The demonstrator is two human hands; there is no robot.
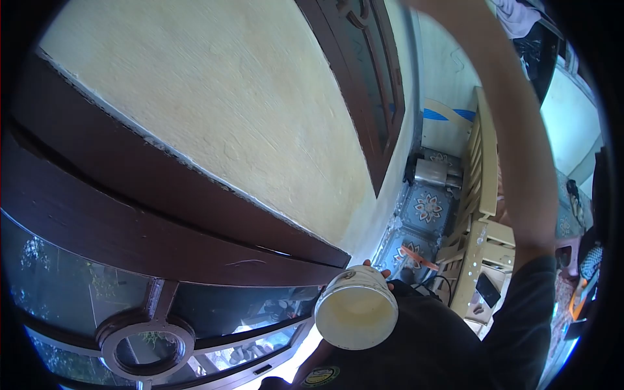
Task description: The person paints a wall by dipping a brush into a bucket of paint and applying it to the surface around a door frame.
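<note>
A small white plastic paint bucket (pixel 357 312) is held close in front of my dark shirt, its mouth facing the camera. Cream-coloured residue coats its inside. My left hand (pixel 386 273) grips it from behind, with only a few fingertips showing past the rim. My right arm is stretched upward along the right side of the view. The hand at its end lies beyond the top edge, so whatever it holds or touches is hidden. Beside me rises a cream wall (pixel 234 110) with brush-like streaks, bordered by a dark brown wooden frame (pixel 195 227).
A brown door with glass panes (pixel 84 260) fills the lower left. Another brown frame (pixel 374 97) stands further up the wall. To the right are a wooden bench (pixel 478 260) with a phone-like dark object (pixel 488 290), a metal box (pixel 430 172) and patterned floor tiles (pixel 426 209).
</note>
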